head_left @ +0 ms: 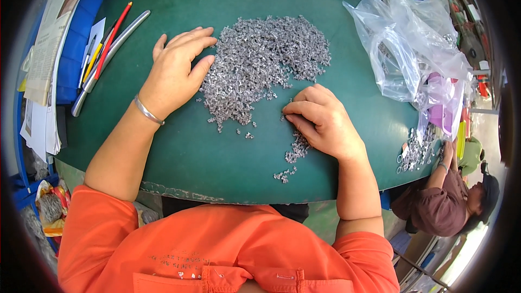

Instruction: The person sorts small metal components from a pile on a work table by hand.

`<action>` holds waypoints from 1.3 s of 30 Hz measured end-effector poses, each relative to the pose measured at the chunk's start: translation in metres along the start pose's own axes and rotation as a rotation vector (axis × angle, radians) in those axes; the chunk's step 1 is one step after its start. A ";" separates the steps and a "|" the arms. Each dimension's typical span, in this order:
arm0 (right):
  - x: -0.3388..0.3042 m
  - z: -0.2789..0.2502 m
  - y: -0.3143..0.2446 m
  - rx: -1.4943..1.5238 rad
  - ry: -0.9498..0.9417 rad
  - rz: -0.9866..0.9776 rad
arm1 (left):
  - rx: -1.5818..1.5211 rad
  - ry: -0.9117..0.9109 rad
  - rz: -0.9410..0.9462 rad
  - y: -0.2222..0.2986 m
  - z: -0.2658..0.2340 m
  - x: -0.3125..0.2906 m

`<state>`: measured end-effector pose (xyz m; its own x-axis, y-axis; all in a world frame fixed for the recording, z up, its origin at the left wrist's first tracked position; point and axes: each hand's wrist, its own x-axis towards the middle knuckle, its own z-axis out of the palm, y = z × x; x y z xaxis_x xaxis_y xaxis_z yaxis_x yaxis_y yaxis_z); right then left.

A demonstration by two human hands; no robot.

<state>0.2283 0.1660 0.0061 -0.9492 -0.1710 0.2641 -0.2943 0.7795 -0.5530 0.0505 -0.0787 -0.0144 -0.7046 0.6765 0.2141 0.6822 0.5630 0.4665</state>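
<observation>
A broad worktable with a dark green top filled much of the view, its near edge scuffed and chipped to a pale, ragged line. Green floor showed below that edge — a lighter shade than the tabletop. On the left stood a blue-framed rack, its lines bowed by the lens. At lower right, a patch of glaring white light burned out the detail — window or lamp, it could not be told. Daylike brightness lay evenly across the tabletop.
</observation>
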 end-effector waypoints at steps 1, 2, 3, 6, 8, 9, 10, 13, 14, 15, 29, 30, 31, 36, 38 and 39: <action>0.001 -0.001 0.001 -0.005 0.010 -0.013 | 0.002 0.003 -0.004 0.000 -0.001 0.000; 0.001 -0.002 0.001 -0.010 0.013 -0.017 | 0.004 0.008 -0.001 0.000 -0.001 0.000; -0.001 -0.004 0.000 -0.008 0.009 0.006 | -0.003 0.005 0.002 0.000 -0.001 0.000; -0.004 -0.006 0.001 0.046 0.003 0.025 | -0.010 0.016 0.005 0.001 0.000 -0.001; -0.005 -0.008 0.000 0.113 -0.002 0.054 | -0.034 0.033 0.003 -0.001 0.003 -0.003; -0.005 -0.010 0.003 0.107 0.001 0.053 | -0.035 0.038 0.009 -0.001 0.003 -0.002; -0.007 -0.012 0.005 0.091 0.014 0.064 | -0.023 0.020 0.000 0.000 0.001 -0.002; -0.008 -0.014 0.006 0.074 0.024 0.074 | -0.007 0.003 -0.005 0.001 -0.001 -0.001; -0.008 -0.015 0.005 0.072 0.022 0.074 | -0.004 0.003 -0.001 0.001 -0.001 -0.001; -0.007 -0.013 0.004 0.073 0.021 0.076 | -0.005 0.002 -0.001 0.002 -0.001 -0.001; -0.008 -0.013 0.008 0.113 0.066 0.103 | 0.012 -0.004 -0.004 0.001 0.000 0.000; -0.008 -0.013 0.008 0.118 0.061 0.095 | 0.012 -0.005 -0.005 0.001 0.000 -0.001; -0.008 -0.013 0.008 0.122 0.056 0.089 | 0.012 -0.004 -0.001 0.001 0.000 -0.001; -0.006 -0.012 0.005 0.071 -0.059 0.024 | -0.013 0.039 0.021 -0.001 0.002 -0.001; -0.007 -0.020 0.009 0.174 -0.170 -0.006 | -0.012 0.045 0.015 -0.001 0.001 -0.002; -0.008 -0.022 0.011 0.175 -0.173 -0.011 | -0.011 0.048 0.010 -0.001 0.001 -0.003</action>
<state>0.2351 0.1887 0.0154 -0.9464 -0.2912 0.1400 -0.3052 0.6634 -0.6832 0.0518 -0.0804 -0.0166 -0.7063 0.6587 0.2593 0.6875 0.5509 0.4732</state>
